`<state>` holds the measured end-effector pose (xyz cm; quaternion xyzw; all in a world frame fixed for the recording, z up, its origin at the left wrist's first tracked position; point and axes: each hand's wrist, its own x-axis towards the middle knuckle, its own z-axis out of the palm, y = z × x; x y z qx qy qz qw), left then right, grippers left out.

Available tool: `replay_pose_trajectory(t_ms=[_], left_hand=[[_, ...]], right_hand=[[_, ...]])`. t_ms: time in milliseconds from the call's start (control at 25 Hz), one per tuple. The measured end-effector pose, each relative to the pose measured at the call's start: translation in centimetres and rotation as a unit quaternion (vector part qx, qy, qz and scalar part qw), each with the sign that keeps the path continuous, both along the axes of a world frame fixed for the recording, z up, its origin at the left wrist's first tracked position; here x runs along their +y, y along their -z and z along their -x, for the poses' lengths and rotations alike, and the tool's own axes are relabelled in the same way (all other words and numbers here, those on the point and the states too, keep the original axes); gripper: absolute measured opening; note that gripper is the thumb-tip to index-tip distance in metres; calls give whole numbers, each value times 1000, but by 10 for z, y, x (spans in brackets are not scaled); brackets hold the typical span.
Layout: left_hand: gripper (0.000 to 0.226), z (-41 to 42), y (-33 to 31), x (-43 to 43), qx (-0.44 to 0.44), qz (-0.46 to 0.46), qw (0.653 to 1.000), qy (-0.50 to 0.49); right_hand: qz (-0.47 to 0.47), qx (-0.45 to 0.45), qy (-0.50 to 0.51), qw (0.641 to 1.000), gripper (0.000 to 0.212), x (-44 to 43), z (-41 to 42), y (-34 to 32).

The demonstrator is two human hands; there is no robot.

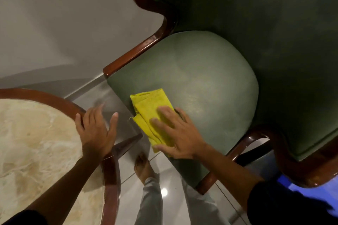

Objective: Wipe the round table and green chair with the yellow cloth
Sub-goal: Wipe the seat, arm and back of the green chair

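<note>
The green chair (204, 82) with a dark wooden frame fills the right and top of the view. On the front left edge of its seat lies the folded yellow cloth (148, 107), and my right hand (175, 131) presses flat on the cloth's near part. The round table (109, 175), with a marble-look top and a brown wooden rim, sits at the lower left. My left hand (97, 131) hovers with fingers spread above the table's rim, between table and chair, holding nothing.
A pale wall rises at the upper left. Glossy floor tiles (131, 170) show between table and chair, where my bare foot (144, 168) and trouser leg stand. A dark table leg (126, 146) slants into that gap. A blue glow shows at the lower right.
</note>
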<state>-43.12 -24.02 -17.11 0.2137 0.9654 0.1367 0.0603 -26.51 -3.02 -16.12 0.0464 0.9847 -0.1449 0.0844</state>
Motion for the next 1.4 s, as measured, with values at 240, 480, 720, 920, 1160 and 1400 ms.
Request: replay_pose_trajectory(t_ms=[240,480,720,920,1160,1400], left_hand=[[80,-2,-53,79,-105,-50,966,233],[64,-41,-115,204,-275,18,873,401],[25,-154,-202,403,-469,-279,783,299],[53,-147,-225,495,-218,-275,866,356],[69,15,-201,494,178,-73,912,363],[87,122,-191,473,142,-10,968,207]], right_hand=[[181,-156,414,879,21,-26,-9,-50],[312,56,515,797,38,102,-33,-175],[-14,291,547,785,50,277,-114,-296],[-210,95,562,794,79,340,-110,-260],[-265,53,523,808,88,381,-84,-222],[-275,115,424,855,86,445,30,-217]])
